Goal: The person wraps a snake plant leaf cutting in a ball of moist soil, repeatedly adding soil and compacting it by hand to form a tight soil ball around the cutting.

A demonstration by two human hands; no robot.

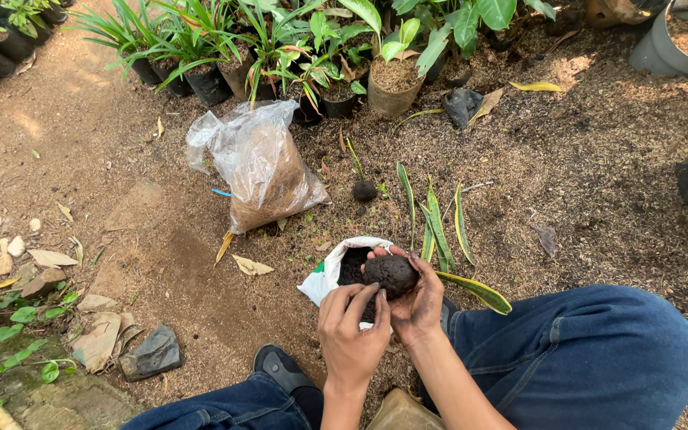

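My right hand [416,306] cups a dark round ball of soil [391,273] wrapped around the base of a plant with long green, yellow-edged leaves [438,227]. My left hand [352,330] rests against the right hand from the left, its fingers touching the soil ball's lower side. Both hands hover over a small white sack [324,275] rolled open, with dark soil inside. A second small plant with its own soil ball [364,189] lies on the ground beyond.
A clear plastic bag of brown husk [268,171] lies to the far left of the sack. Black nursery pots with green plants [201,76] line the back. My legs in blue jeans [583,358] frame the hands. Stones and dry leaves lie left.
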